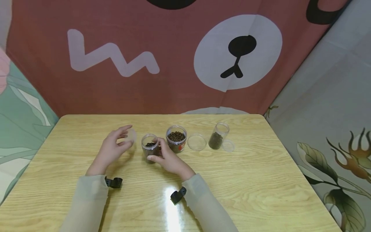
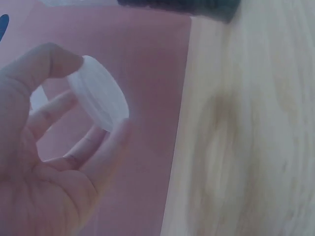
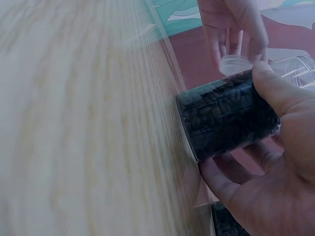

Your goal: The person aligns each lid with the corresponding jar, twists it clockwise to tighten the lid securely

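Note:
My left hand [image 1: 115, 146] pinches a round translucent lid [image 2: 100, 93] by its rim, held above the table to the left of the jars. My right hand [image 1: 171, 159] grips a clear jar [image 3: 229, 115] of dark coffee beans, thumb on one side and fingers on the other. That jar has no lid on, and beans fill its lower part. Just right of it stands a wider open jar [image 1: 176, 146] of brown coffee beans with a red mark on its side.
A clear round lid [image 1: 197, 142] lies right of the wide jar. Farther right stands a tall open jar [image 1: 216, 139] with dark contents, a small lid [image 1: 228, 146] beside it. Behind the wooden table [image 1: 249, 193] hangs a printed cloth [image 1: 174, 90].

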A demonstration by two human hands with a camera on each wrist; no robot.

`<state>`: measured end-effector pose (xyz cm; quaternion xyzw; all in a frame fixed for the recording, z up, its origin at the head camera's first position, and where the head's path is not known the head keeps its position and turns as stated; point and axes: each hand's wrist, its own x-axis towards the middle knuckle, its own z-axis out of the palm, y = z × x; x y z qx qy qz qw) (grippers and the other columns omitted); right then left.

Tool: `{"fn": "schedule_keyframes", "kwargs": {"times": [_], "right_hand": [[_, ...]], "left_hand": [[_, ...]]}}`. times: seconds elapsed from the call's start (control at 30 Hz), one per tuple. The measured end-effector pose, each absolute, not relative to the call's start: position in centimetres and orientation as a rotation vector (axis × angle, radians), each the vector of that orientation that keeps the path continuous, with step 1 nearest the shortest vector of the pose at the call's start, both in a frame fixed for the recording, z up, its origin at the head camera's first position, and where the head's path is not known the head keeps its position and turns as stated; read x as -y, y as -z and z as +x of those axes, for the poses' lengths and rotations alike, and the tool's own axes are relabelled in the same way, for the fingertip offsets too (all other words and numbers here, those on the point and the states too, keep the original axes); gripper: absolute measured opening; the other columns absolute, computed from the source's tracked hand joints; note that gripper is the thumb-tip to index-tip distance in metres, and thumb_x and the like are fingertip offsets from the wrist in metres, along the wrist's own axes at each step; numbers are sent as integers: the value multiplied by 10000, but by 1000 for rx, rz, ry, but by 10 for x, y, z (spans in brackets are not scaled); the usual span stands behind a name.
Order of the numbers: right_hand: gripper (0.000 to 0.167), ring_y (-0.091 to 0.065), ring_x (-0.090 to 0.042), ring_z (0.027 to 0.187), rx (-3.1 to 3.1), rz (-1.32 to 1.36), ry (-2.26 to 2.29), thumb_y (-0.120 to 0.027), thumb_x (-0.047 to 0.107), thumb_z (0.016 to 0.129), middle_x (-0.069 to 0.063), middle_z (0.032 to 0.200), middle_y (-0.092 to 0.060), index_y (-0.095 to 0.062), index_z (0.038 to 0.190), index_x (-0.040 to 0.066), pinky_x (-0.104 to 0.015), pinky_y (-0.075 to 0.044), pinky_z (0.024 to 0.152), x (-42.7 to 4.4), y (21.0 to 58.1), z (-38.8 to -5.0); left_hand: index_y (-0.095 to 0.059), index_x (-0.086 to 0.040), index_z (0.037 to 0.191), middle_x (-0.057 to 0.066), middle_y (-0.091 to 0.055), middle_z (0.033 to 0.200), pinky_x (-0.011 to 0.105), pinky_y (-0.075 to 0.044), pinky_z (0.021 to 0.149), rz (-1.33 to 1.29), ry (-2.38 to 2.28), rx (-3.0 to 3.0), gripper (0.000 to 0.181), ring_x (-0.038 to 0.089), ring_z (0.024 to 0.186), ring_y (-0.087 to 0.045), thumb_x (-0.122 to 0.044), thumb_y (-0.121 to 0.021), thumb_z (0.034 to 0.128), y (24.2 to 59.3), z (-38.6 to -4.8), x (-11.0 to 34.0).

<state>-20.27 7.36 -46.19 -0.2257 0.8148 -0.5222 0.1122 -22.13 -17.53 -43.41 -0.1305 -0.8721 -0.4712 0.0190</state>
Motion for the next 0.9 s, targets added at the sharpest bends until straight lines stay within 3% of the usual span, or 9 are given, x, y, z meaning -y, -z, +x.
{"fn": "schedule_keyframes", "kwargs": {"times": [0.23, 0.4, 0.57, 0.7, 0.9], "right_hand": [[637, -413, -283, 1417, -2381, -669, 1559, -651, 246, 1014, -146, 1502, -377, -275, 1500, 80, -403, -360, 1170, -74, 463, -203], [647, -409, -274, 1417, -2386, -678, 1547, -655, 249, 1012, -141, 1501, -370, -270, 1504, 78, -388, -358, 1170, -74, 464, -203], [639, -398, -285, 1417, -2368, -690, 1520, -654, 254, 1013, -133, 1512, -338, -265, 1495, 94, -391, -376, 1158, -77, 461, -203], [616, -413, -259, 1394, -2334, -679, 1492, -661, 264, 1009, -101, 1520, -326, -276, 1474, 140, -365, -418, 1115, -81, 459, -202], [612, -443, -184, 1337, -2289, -674, 1480, -673, 280, 1003, -45, 1535, -349, -296, 1471, 161, -341, -428, 1090, -85, 458, -202]], "left_hand": [[-509, -151, 1498, 223, -433, 1392, 201, -518, 959, -422, 1576, 2610, 525, 389, 1283, -509, -165, -667, 997, 431, -218, 174], [-502, -161, 1499, 163, -432, 1446, 244, -510, 1001, -428, 1658, 2560, 523, 344, 1297, -501, -186, -665, 1003, 425, -215, 171], [-476, -95, 1487, 101, -478, 1460, 134, -486, 946, -434, 1734, 2451, 510, 200, 1269, -513, -154, -650, 1011, 420, -213, 171], [-456, -60, 1475, 90, -494, 1415, 123, -496, 915, -434, 1776, 2376, 501, 83, 1213, -515, -117, -638, 1011, 415, -212, 171], [-472, -124, 1493, 108, -508, 1421, 128, -483, 946, -473, 1829, 2289, 494, 73, 1215, -521, -86, -614, 1022, 410, -208, 172]]}}
